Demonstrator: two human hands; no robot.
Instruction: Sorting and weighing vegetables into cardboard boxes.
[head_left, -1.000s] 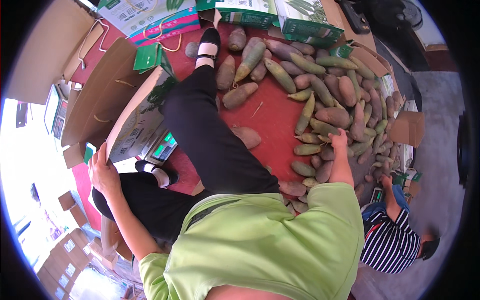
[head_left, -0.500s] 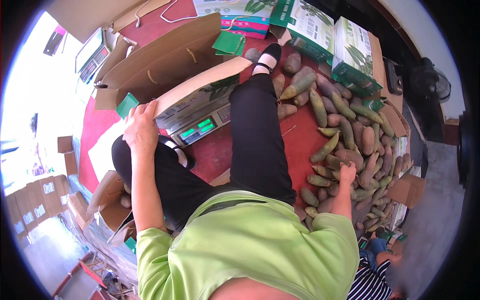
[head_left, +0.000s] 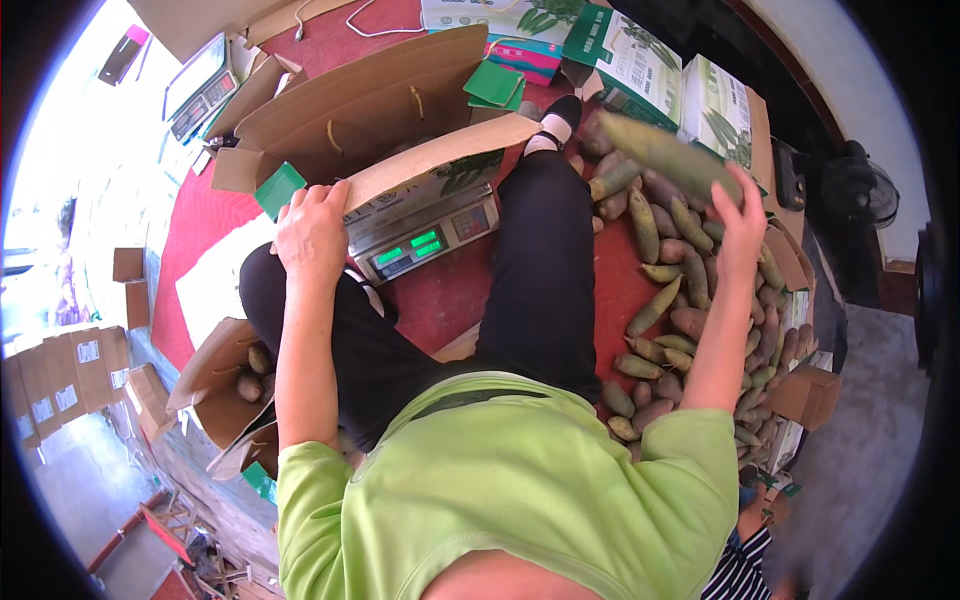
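Note:
My left hand is closed on the near flap of an open cardboard carton, its fingers over the top edge. The carton stands on a digital scale with lit green figures, in front of my spread knees. In my right hand, a long green radish is held by one end, raised above the heap of radishes at my right. The radish is blurred and points toward the carton. What lies deep inside the carton is mostly hidden by its flap.
Printed green-and-white cartons stand at the far right. A second scale is at the far left. Near my left elbow, another carton holds several radishes. A black fan stands right; a person in stripes is lower right.
My right hand has risen from the heap, moving away from me with a radish in it. My left hand stays on the carton flap. The whole view has shifted slightly.

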